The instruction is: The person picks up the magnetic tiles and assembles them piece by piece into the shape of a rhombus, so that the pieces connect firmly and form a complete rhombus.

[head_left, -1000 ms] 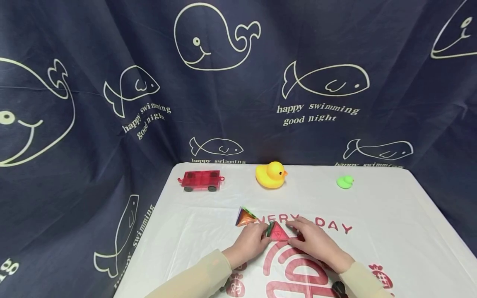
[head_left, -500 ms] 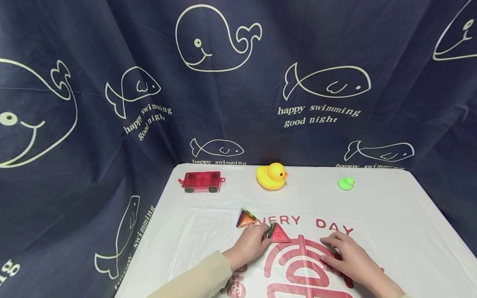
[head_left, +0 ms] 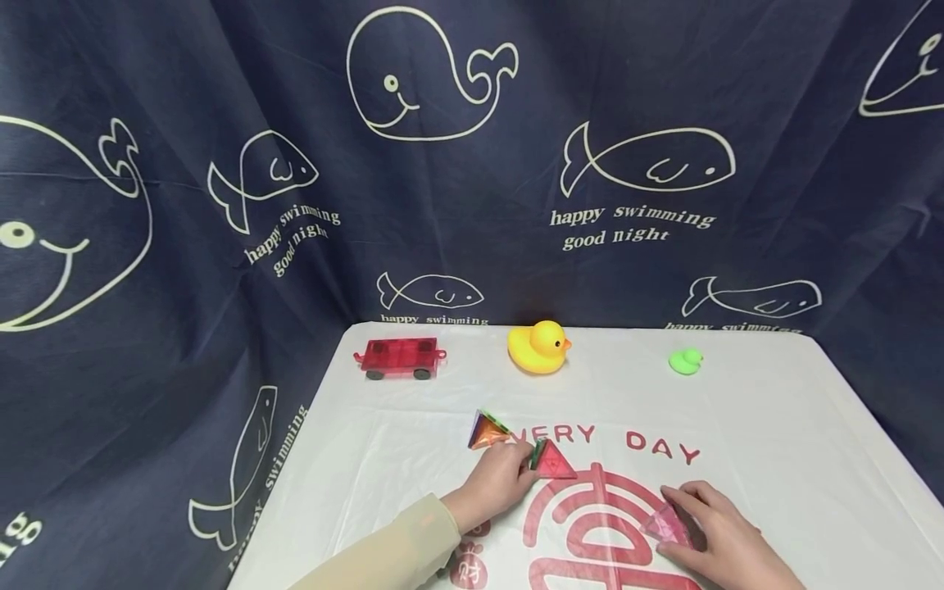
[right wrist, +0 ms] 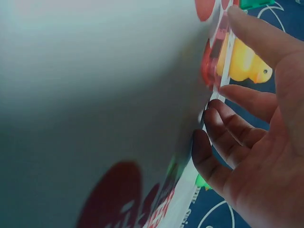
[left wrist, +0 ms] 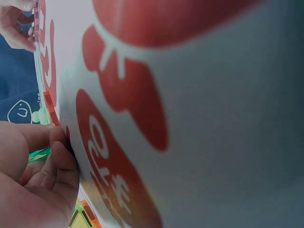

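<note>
In the head view my left hand (head_left: 496, 477) pinches a green magnetic tile (head_left: 536, 453) at the left side of a red triangular tile (head_left: 555, 464). Green also shows behind the fingers of the left hand (left wrist: 40, 175) in the left wrist view. Farther right and nearer the front, my right hand (head_left: 726, 533) holds a pink triangular tile (head_left: 667, 526) between thumb and fingertips. The right wrist view has that pink tile (right wrist: 220, 54) edge-on between thumb and index finger. An orange triangular piece (head_left: 488, 433) with purple and green sides lies just beyond the left hand.
Along the back of the white-covered table (head_left: 767, 393) stand a red wheeled car base (head_left: 400, 356), a yellow duck (head_left: 537, 347) and a small green duck (head_left: 686, 361). A dark blue curtain (head_left: 501, 221) with fish drawings hangs behind and to the sides.
My right hand has left the red tile, moved right and toward the front, and now holds the pink triangular tile. The left hand has stayed at the green tile.
</note>
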`<state>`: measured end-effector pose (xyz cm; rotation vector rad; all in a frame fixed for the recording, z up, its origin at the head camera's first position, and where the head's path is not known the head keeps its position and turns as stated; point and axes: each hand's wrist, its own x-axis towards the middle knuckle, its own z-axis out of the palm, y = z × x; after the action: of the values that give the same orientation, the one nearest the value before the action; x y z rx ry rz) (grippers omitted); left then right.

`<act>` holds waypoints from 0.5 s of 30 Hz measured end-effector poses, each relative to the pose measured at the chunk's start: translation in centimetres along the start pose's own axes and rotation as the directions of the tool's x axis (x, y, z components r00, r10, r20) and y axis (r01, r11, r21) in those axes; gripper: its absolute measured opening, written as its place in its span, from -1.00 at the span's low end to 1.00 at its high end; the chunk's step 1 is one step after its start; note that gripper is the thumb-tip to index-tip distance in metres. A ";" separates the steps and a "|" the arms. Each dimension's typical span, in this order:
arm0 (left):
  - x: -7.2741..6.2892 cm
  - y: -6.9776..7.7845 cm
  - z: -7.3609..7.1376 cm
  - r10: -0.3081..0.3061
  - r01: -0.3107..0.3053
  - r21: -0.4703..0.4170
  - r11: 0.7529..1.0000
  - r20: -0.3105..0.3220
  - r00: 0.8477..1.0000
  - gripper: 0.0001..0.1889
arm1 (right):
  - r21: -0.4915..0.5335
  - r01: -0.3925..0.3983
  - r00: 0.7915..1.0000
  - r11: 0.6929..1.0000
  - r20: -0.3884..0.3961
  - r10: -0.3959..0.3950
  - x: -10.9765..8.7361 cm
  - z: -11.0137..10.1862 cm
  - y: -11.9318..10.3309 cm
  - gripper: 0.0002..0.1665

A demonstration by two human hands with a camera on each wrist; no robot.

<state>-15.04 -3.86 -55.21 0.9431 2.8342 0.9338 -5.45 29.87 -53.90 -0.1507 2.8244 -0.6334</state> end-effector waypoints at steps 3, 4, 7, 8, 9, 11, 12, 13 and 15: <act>0.0 0.0 0.1 -0.001 0.001 0.006 1.000 0.000 1.000 -0.69 | -0.018 0.013 1.000 1.000 -0.019 -0.014 -0.3 0.1 0.7 0.08; 0.0 0.0 0.1 0.001 -0.001 0.007 1.000 -0.002 1.000 -0.69 | -0.022 0.017 1.000 1.000 -0.023 -0.018 -0.3 0.1 0.9 0.06; 0.0 -0.1 0.2 -0.002 0.002 0.008 1.000 0.002 1.000 -0.70 | 0.005 -0.012 1.000 1.000 -0.002 0.012 -0.2 0.1 1.2 0.06; 0.0 -0.1 0.2 -0.002 0.002 0.007 1.000 0.003 1.000 -0.70 | 0.017 -0.019 1.000 1.000 0.004 0.019 -0.2 0.1 1.2 0.07; 0.0 -0.1 0.3 -0.001 0.001 0.007 1.000 0.003 1.000 -0.70 | 0.026 -0.029 1.000 0.999 0.007 0.028 -0.1 0.1 1.2 0.06; 0.0 -0.2 0.3 0.002 -0.002 0.004 1.000 0.004 1.000 -0.70 | 0.037 -0.041 0.999 0.998 0.009 0.040 -0.1 0.2 1.2 0.05; 0.0 -0.2 0.3 0.004 -0.004 0.002 1.000 0.004 1.000 -0.70 | 0.041 -0.041 0.999 0.998 0.013 0.041 -0.1 0.2 1.2 0.04; 0.0 -0.2 0.4 0.003 -0.003 0.000 1.000 0.004 1.000 -0.70 | 0.044 -0.049 0.999 0.998 0.013 0.048 -0.1 0.3 1.1 0.04; 0.0 -0.2 0.4 0.001 -0.001 -0.005 1.000 0.005 1.000 -0.70 | 0.039 -0.057 0.998 0.998 0.009 0.057 -0.1 0.3 1.1 0.04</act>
<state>-15.11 -3.79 -55.64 0.9450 2.8264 0.9368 -5.34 30.72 -54.65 -0.0655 2.7963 -0.6736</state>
